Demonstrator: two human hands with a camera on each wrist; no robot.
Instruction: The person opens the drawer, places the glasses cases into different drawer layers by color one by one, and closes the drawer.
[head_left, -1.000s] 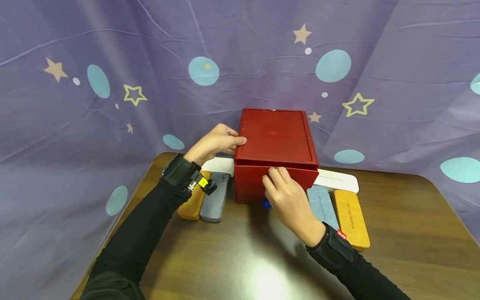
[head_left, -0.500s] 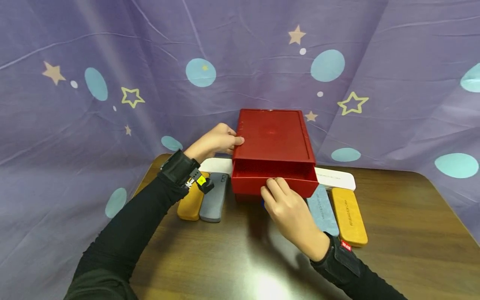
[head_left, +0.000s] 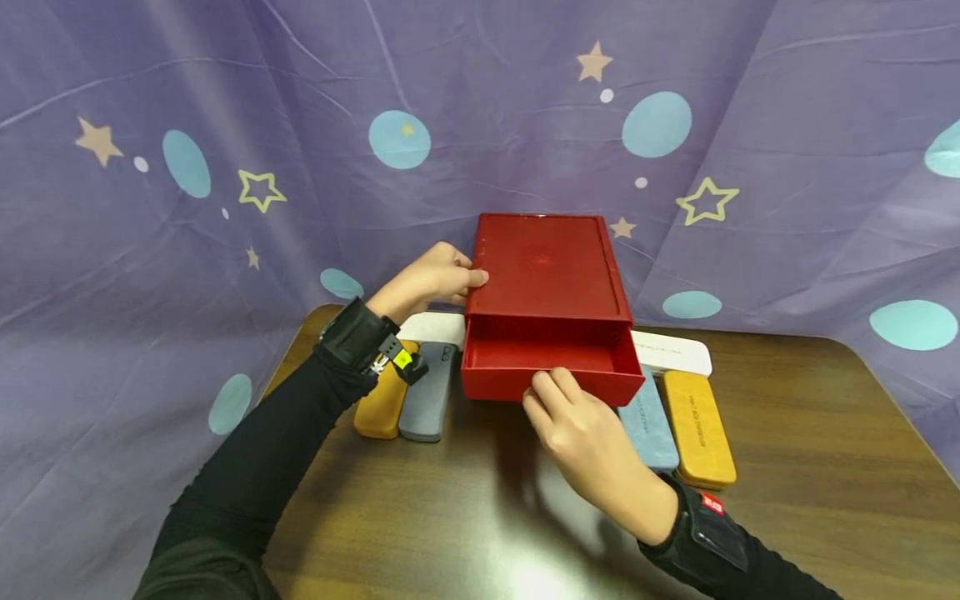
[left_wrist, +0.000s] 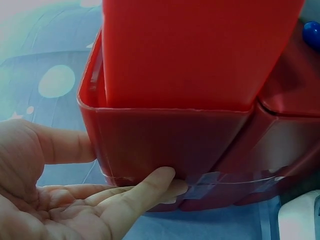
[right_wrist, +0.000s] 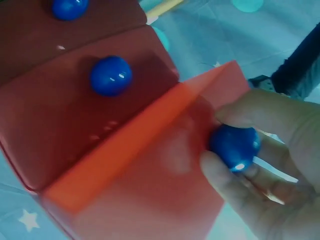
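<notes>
The red box (head_left: 550,283) stands at the back of the table (head_left: 810,467), against the purple curtain (head_left: 225,125) — bare tabletop lies in front of it. Its top drawer (head_left: 551,367) sticks out toward you, long side running left to right, and looks empty inside. Your right hand (head_left: 581,425) pinches the drawer's blue knob (right_wrist: 234,146). Your left hand (head_left: 431,279) presses straight fingers on the box's left wall. Cases flank the box — a grey case (head_left: 426,402) left, an orange case (head_left: 697,427) right.

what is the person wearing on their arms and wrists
Both arms are in long black sleeves. Each wrist has a black strap. The left strap carries a small dark device with a yellow tag; the right strap bears a small red label.
</notes>
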